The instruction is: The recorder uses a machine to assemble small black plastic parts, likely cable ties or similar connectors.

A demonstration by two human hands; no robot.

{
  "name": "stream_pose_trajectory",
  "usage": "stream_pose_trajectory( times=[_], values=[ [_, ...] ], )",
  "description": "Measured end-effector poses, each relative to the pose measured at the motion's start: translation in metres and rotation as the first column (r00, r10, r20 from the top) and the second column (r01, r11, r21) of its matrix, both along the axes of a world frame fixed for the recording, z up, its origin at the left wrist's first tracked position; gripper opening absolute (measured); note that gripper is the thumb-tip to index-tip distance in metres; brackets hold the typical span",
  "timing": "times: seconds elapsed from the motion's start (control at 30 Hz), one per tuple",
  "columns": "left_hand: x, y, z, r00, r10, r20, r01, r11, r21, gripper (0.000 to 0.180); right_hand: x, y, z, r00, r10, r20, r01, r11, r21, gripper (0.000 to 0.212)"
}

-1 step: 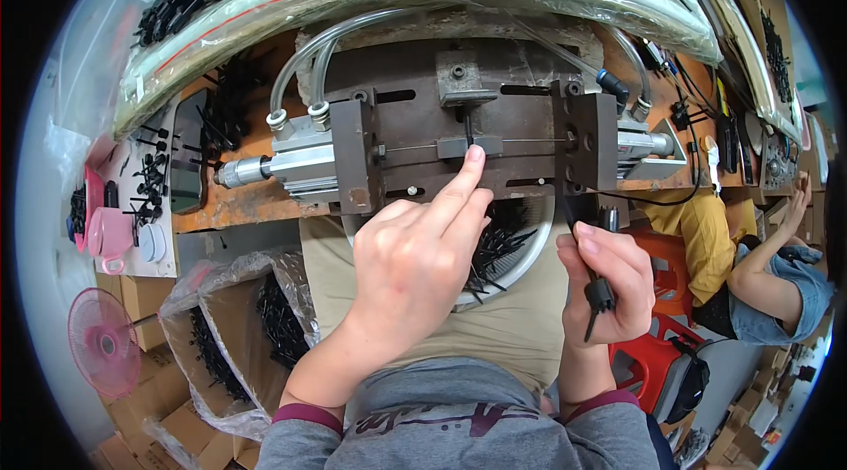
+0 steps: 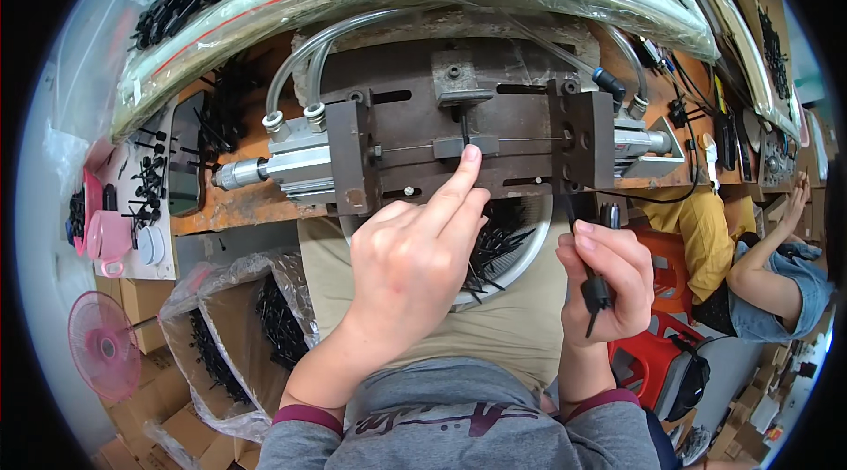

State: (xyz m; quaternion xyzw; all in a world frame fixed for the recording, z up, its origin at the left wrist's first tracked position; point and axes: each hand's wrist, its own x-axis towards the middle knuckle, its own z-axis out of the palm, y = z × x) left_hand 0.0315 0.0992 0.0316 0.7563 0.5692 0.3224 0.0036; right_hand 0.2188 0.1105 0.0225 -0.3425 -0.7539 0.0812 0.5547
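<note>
My left hand (image 2: 408,258) reaches over the front of a dark metal fixture (image 2: 410,108). Its index finger is stretched out, the tip touching a thin black rod-like part (image 2: 466,128) set at a small grey block (image 2: 447,149); the other fingers curl loosely and the thumb is hidden. Right of it, my right hand (image 2: 622,271) is closed around several black plastic stems with ribbed knob ends (image 2: 596,293), held just below the fixture's front edge. Air cylinders (image 2: 300,161) face each other across the fixture, a thin rod running from each side toward the block.
On my lap rests a white-rimmed basket (image 2: 529,260) of black parts. Lined boxes (image 2: 238,329) with more parts stand at left, beside a pink fan (image 2: 104,345). Clear hoses (image 2: 296,64) arch over the bench. At right, another person's arm (image 2: 763,271) shows near red stools (image 2: 657,355).
The whole view has shifted very slightly. Both hands keep the same pose, and the index fingertip remains on the part.
</note>
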Motion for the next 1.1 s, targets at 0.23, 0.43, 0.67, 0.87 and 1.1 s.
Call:
stream_pose_trajectory(
  times=[0.23, 0.43, 0.67, 0.87, 1.1],
  values=[
    [0.001, -0.001, 0.007, 0.991, -0.023, 0.13, 0.031, 0.998, -0.059, 0.028, 0.004, 0.001, -0.003, 0.988, -0.072, 0.137, 0.051, 0.987, 0.152, 0.034],
    [0.006, -0.026, 0.026, 0.751, -0.264, 0.606, 0.393, 0.915, -0.089, 0.036, 0.0, 0.0, -0.014, 0.968, -0.07, 0.241, -0.006, 0.954, 0.301, 0.033],
    [0.003, -0.025, 0.016, 0.919, -0.168, 0.357, 0.177, 0.984, 0.009, 0.032, -0.005, 0.003, -0.013, 0.998, 0.003, 0.065, -0.01, 0.994, 0.106, 0.026],
    [0.004, -0.007, -0.005, 1.0, -0.017, 0.011, 0.016, 0.998, 0.066, 0.027, -0.005, 0.005, -0.014, 0.988, 0.053, -0.145, -0.062, 0.996, -0.063, 0.024],
    [0.004, 0.001, 0.004, 0.999, 0.007, -0.031, -0.007, 1.0, 0.013, 0.024, -0.002, -0.014, 0.01, 0.848, 0.031, -0.529, -0.398, 0.697, -0.597, 0.015]
  ],
)
